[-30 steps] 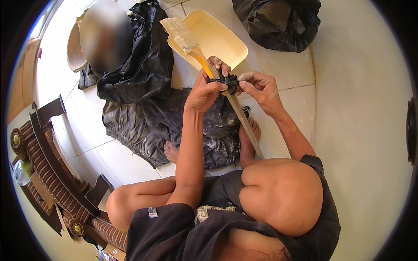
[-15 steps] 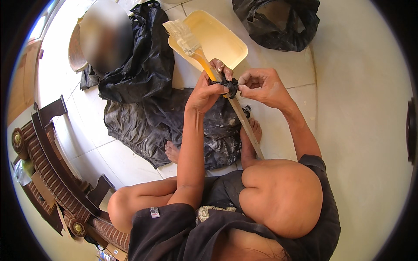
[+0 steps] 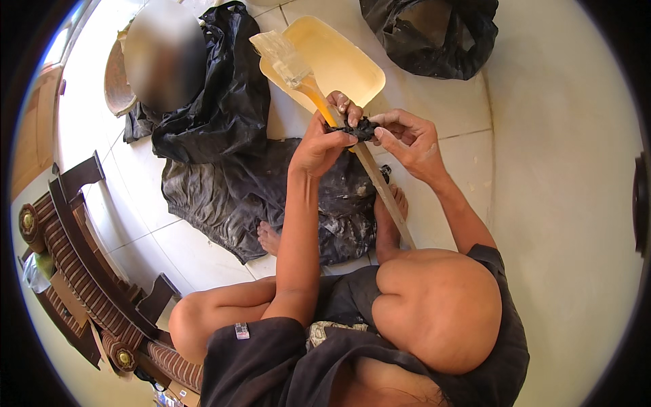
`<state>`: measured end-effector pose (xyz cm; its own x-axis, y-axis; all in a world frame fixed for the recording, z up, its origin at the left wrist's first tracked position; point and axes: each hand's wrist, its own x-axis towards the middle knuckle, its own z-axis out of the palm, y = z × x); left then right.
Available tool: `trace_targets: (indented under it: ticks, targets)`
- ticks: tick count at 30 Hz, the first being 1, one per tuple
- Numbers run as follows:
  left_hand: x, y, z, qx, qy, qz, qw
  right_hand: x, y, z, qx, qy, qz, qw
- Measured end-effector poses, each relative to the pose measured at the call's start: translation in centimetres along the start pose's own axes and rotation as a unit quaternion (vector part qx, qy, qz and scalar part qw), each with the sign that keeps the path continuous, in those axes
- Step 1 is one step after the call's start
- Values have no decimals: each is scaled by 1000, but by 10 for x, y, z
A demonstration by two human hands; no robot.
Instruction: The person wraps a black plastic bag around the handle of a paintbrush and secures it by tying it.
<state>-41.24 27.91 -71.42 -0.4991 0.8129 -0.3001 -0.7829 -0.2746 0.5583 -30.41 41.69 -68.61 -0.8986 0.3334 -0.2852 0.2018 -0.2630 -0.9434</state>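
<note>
Yellow-handled flat paintbrush with pale-caked bristles and long, thin wooden stick meet at upper centre, gripped together by the left hand, its thumb pressing on a crumpled black plastic strip wrapped around them. Right hand pinches the strip's loose end between thumb and fingers. White-and-red label on the black sleeve, lower centre-left, is too small to read. Beyond the bristles, a cream rectangular plastic tub shows its bare inner floor; the crumpled black plastic bag, upper right, gapes open, apparently brownish-grey inside.
</note>
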Motion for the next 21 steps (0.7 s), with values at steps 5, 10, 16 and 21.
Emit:
trace_targets:
  ticks: [5, 10, 16, 21]
  targets:
    - [2, 0, 2, 18, -14, -4, 1000, 2, 10, -8, 47, -14, 55, 997]
    - [3, -5, 3, 18, -14, -13, 1000, 1, 34, -11, 470, 2, 228, 853]
    - [2, -1, 5, 43, 16, -22, 999, -2, 7, 4, -174, 157, -114, 965]
    - [3, -2, 4, 45, 6, -28, 999, 1, 0, -9, -389, 71, -271, 878]
